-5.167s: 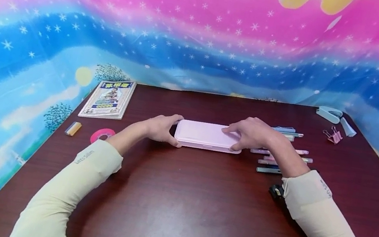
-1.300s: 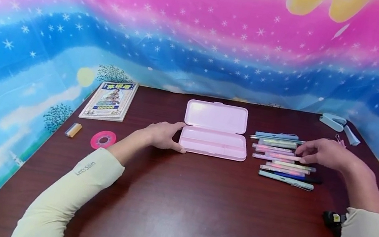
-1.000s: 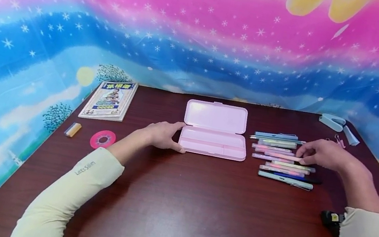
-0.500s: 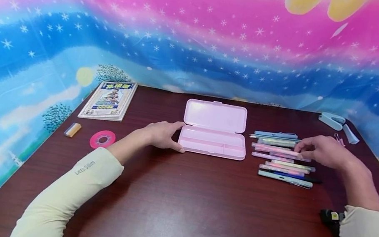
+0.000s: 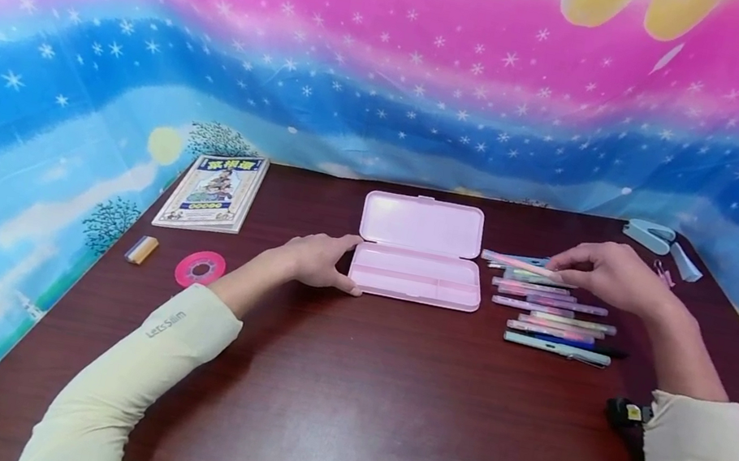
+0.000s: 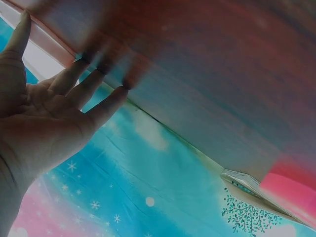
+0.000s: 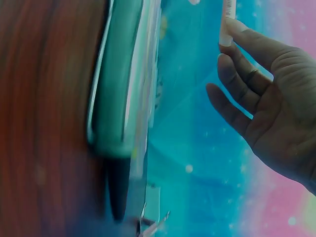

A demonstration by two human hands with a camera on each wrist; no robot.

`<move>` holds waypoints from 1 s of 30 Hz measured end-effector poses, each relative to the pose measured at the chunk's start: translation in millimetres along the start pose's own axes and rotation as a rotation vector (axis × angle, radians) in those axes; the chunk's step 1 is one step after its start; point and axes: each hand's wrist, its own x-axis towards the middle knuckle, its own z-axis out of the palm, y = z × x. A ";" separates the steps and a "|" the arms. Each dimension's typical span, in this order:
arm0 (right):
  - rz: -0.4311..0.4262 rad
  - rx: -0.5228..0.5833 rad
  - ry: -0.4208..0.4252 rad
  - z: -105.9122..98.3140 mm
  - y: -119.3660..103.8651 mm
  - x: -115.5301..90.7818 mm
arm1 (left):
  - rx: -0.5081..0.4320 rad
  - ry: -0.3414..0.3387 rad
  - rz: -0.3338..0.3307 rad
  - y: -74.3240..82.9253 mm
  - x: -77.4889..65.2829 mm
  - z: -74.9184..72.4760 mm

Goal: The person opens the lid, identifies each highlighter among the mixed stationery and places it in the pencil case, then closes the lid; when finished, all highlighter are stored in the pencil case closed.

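Around the middle of the counter [image 5: 321,420]: pink pencil case [image 5: 401,262], lid flipped back on the far side. Long compartment along the back, front strip split into a longer left bit and a shorter right bit.
Left hand [image 5: 315,261]: right at the case's left end, thumb by the near corner, fingers straight and spread pretty wide.
Right hand [image 5: 628,280]: fingers pinched narrow on one end of a pale pink pen [image 5: 519,264].
Held pen: up over the far end of the lineup, tilted a bit, free end pointing at the case. Right wrist view shows what looks like a barcode by the fingertips.
Pens [image 5: 537,307]: lying roughly side by side, right of the case, with a light green pen [image 5: 552,347] closest to the viewer.
Left side stuff: book [image 5: 209,191] at the back, small striped block [image 5: 142,250] and pink tape roll [image 5: 186,269] nearer.
Far right corner: mint stapler [image 5: 646,236], white wedge-shaped thing [image 5: 685,262] just beside it, pink clip [image 5: 663,272] partly behind the hand.
Backdrop: pink-and-blue snowflake cloth [image 5: 363,98].
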 end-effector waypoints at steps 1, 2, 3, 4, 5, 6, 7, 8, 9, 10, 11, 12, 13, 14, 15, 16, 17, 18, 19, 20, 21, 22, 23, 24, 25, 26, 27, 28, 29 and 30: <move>-0.005 0.005 0.005 0.6 -3.3 2.1 | 0.002 -0.001 -0.001 0.0 0.3 0.0; -0.011 0.006 0.009 1.4 -6.6 4.7 | 0.003 -0.002 -0.003 0.2 0.6 0.0; -0.024 0.008 0.014 2.2 -10.1 7.7 | 0.003 -0.002 -0.005 0.2 0.9 0.0; -0.036 0.007 0.021 3.2 -13.5 11.0 | 0.003 -0.003 -0.007 0.3 0.9 -0.1; -0.049 0.008 0.027 4.3 -16.8 14.4 | 0.002 -0.003 -0.009 0.3 0.9 -0.3; -0.062 0.011 0.029 5.5 -20.4 17.8 | 0.003 -0.003 -0.008 0.3 0.9 -0.4; -0.075 0.014 0.028 6.9 -24.1 21.4 | 0.003 -0.004 -0.010 0.2 0.8 -0.5; -0.086 0.016 0.026 8.5 -27.6 25.0 | 0.004 -0.004 -0.009 0.3 0.7 -0.6; -0.094 0.022 0.022 10.2 -31.0 28.6 | 0.005 -0.003 -0.007 0.2 0.7 -0.5; -0.097 0.028 0.017 12.1 -34.0 32.1 | 0.006 -0.002 -0.006 0.2 0.6 -0.6; -0.101 0.034 0.011 14.0 -37.2 35.4 | 0.008 0.001 -0.005 0.2 0.7 -0.6; -0.102 0.039 0.004 15.9 -40.5 38.5 | 0.010 0.004 -0.004 0.3 0.8 -0.7; -0.106 0.041 0.000 17.9 -43.5 41.8 | 0.011 0.006 -0.006 0.4 0.9 -0.7; -0.107 0.043 -0.005 19.9 -46.4 45.1 | 0.014 0.009 -0.006 0.5 1.0 -0.8; -0.113 0.043 -0.009 22.1 -49.1 48.6 | 0.015 0.012 -0.008 0.5 1.1 -1.0; -0.118 0.042 -0.011 24.2 -51.6 51.7 | 0.014 0.013 -0.009 0.7 1.2 -1.2; -0.127 0.036 -0.019 26.3 -54.3 54.8 | 0.014 0.013 -0.009 1.0 1.3 -1.2; -0.138 0.025 -0.027 28.4 -57.1 58.1 | 0.014 0.013 -0.008 1.3 1.4 -1.3; -0.157 0.012 -0.038 30.6 -59.5 61.7 | 0.015 0.014 -0.007 1.4 1.4 -1.3; -0.167 0.000 -0.049 32.8 -61.9 65.4 | 0.015 0.015 -0.004 1.6 1.6 -1.4; -0.181 -0.012 -0.063 35.2 -64.8 68.9 | 0.015 0.017 -0.003 1.6 1.8 -1.4; -0.186 -0.017 -0.080 37.5 -67.9 72.6 | 0.017 0.019 -0.003 1.8 1.8 -1.4; -0.192 -0.024 -0.098 39.8 -71.3 75.9 | 0.019 0.020 -0.003 2.0 1.7 -1.4; -0.193 -0.026 -0.116 42.2 -74.6 79.1 | 0.020 0.020 -0.004 2.0 1.8 -1.3; -0.187 -0.023 -0.133 44.7 -78.0 82.0 | 0.020 0.021 -0.005 2.1 1.7 -1.3; -0.181 -0.026 -0.147 47.3 -81.1 84.5 | 0.017 0.022 -0.005 2.5 1.6 -1.4; -0.173 -0.027 -0.160 49.9 -84.6 86.6 | 0.015 0.022 -0.005 2.8 1.6 -1.5; -0.163 -0.031 -0.171 52.7 -88.3 89.0 | 0.012 0.023 -0.006 2.7 1.3 -1.7; -0.163 -0.041 -0.180 55.5 -91.7 91.1 | 0.009 0.026 -0.006 2.6 1.1 -1.8; -0.162 -0.045 -0.185 58.3 -95.1 93.4 | 0.008 0.030 -0.006 2.5 0.8 -2.1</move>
